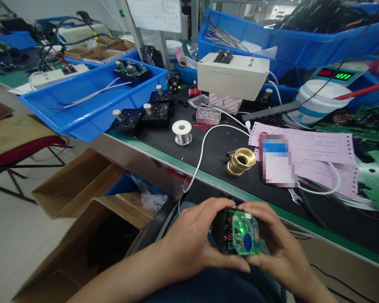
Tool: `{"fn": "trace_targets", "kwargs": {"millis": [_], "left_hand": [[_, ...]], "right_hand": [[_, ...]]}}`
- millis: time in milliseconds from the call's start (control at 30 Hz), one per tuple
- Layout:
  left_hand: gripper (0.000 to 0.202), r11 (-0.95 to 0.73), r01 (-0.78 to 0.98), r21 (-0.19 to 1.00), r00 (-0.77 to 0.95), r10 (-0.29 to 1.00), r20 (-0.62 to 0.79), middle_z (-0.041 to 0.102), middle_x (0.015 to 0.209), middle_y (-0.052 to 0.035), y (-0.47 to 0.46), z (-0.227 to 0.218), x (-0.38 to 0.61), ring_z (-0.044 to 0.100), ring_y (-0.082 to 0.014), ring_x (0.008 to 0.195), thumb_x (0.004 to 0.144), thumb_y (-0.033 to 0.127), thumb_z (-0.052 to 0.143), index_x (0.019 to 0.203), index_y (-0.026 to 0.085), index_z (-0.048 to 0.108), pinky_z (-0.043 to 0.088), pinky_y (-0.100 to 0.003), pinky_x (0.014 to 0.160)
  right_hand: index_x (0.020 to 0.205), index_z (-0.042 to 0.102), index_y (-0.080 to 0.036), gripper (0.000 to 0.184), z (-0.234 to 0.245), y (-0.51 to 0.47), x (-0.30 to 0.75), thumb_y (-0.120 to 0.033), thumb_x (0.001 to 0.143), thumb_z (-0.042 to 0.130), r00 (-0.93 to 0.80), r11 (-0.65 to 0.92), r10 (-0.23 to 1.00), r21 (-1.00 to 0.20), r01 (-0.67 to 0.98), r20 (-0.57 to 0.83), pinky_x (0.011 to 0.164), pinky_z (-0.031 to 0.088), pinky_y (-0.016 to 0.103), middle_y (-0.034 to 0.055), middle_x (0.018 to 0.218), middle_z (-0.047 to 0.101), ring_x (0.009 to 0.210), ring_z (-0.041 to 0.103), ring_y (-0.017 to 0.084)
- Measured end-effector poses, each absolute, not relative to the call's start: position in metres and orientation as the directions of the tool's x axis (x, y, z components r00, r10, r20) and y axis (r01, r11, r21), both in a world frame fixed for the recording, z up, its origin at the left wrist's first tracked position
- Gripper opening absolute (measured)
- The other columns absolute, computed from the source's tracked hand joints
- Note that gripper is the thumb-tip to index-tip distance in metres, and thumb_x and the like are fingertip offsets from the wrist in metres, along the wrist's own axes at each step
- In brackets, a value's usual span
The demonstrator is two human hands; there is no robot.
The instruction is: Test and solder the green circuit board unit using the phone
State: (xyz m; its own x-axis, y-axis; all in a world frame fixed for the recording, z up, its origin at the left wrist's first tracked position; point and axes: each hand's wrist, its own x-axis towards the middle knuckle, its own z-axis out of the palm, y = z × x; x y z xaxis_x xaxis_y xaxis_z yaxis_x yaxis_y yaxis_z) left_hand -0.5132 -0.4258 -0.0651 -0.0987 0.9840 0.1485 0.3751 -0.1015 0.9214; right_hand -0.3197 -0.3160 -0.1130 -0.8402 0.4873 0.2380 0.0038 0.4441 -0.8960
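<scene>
**Both hands on a small black unit, below the tabletop edge**

Currently the left hand [189,244] and right hand [278,248] are closed around a small black unit [230,235] with a round green circuit board [244,232] on its face. Thumbs meet under it, fingertips meet over the top. A green light shows on the board, and a blue oval part sits near its lower edge. The unit is held over the lap, just in front of the tabletop [214,147] edge, not resting on it.

Around it:
- A white cable [202,147] runs across the black mat and drops over the edge toward the hands; I can't tell where it ends.
- Brass fitting [240,161] lies just beyond the hands, near the edge.
- Solder spool [182,132] left of the cable.
- Pink paper sheets [316,147] to the right.
- Three black modules [145,113] with white knobs beside a blue bin [91,101].
- Beige box [233,75] at the back, small tray of screws [208,115] before it.
- Open cardboard boxes [91,202] on the floor, left.
</scene>
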Motion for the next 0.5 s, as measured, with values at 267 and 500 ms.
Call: {"fn": "trace_targets", "kwargs": {"millis": [267, 500], "left_hand": [[0.067, -0.031, 0.172, 0.985, -0.07, 0.997, 0.044, 0.06, 0.116, -0.0046, -0.427, -0.072, -0.517, 0.061, -0.0221, 0.099, 0.068, 0.051, 0.08, 0.12, 0.026, 0.047, 0.049, -0.03, 0.084], [0.072, -0.044, 0.059, 0.997, -0.021, 0.999, 0.045, 0.054, 0.125, -0.0052, -0.43, -0.087, -0.519, 0.054, -0.0255, 0.112, 0.066, 0.035, 0.085, 0.125, 0.032, 0.045, 0.045, -0.036, 0.094]], "right_hand": [[0.124, 0.047, -0.025, 0.05, -0.099, -0.323, -0.328, -0.044, 0.08, 0.063, -0.775, 0.555, 0.521, -0.832, -0.012, 0.359, 0.092, 0.05, 0.031, 0.0086, 0.116, 0.052, 0.111, 0.053, 0.021], [0.124, 0.045, -0.024, 0.05, -0.092, -0.326, -0.332, -0.037, 0.081, 0.065, -0.773, 0.605, 0.508, -0.796, 0.007, 0.38, 0.093, 0.049, 0.025, 0.0071, 0.116, 0.051, 0.112, 0.051, 0.017]]}}
